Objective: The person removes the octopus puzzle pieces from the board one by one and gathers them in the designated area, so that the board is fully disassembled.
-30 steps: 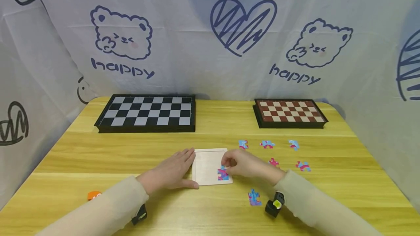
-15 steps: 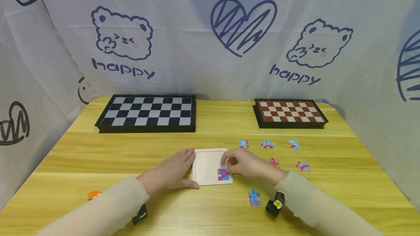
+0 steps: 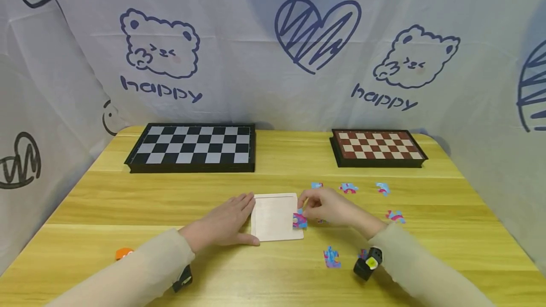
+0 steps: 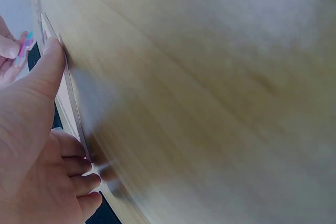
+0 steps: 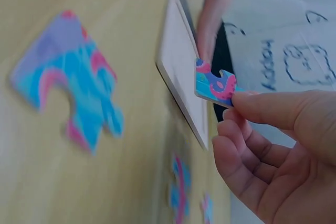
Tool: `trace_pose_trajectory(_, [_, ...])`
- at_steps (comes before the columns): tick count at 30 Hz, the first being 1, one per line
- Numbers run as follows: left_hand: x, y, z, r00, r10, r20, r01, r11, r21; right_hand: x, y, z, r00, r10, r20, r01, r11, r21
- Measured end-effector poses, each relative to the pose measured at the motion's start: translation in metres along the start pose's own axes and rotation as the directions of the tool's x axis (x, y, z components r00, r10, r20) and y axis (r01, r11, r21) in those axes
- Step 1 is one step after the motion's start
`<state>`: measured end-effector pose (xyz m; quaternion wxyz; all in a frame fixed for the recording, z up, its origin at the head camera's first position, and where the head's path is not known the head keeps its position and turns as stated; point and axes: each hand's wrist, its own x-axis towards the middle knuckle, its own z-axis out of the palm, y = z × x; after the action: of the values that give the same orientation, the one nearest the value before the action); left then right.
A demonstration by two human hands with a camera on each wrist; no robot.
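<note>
A pink, blue and purple jigsaw piece [image 3: 300, 220] is pinched between the thumb and forefinger of my right hand [image 3: 328, 208]. It is held over the right rim of a pale square puzzle tray [image 3: 275, 217]; in the right wrist view the piece [image 5: 216, 85] looks raised off the tray. My left hand [image 3: 228, 221] rests along the tray's left side, thumb at the near left corner and fingers at the far left one. The left wrist view has the left thumb [image 4: 44, 72] lying against the tray edge. No other piece shows inside the tray.
Loose jigsaw pieces lie right of the tray, including one nearer [image 3: 331, 257] and several farther back [image 3: 349, 187]. My right forearm partly covers some. A black-and-white chessboard [image 3: 194, 145] and a smaller brown one [image 3: 377, 145] stand behind. An orange object [image 3: 124, 253] sits by my left sleeve.
My right hand has lifted the jigsaw piece from the tray's lower right corner and moved it right, over the rim. The left hand has stayed in place.
</note>
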<state>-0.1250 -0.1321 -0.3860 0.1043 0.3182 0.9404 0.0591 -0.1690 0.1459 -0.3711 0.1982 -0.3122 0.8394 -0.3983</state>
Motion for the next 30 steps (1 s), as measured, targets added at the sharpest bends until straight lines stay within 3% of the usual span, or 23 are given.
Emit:
trace_pose_trajectory(11, [0.0, 0.001, -0.001, 1.0, 0.009, 0.0, -0.009, 1.0, 0.007, -0.054, 0.034, -0.051, 0.993, 0.115, -0.002, -0.113, 0.981, 0.159])
trace_pose_trajectory(20, [-0.001, 0.002, -0.002, 1.0, 0.014, -0.004, -0.014, 1.0, -0.002, -0.109, 0.073, -0.08, 0.996, 0.013, 0.092, -0.033, 0.974, 0.222])
trace_pose_trajectory(30, [-0.001, 0.002, -0.001, 1.0, 0.008, -0.002, -0.008, 1.0, -0.007, -0.151, 0.104, -0.093, 0.976, 0.035, 0.215, -0.094, 0.958, 0.271])
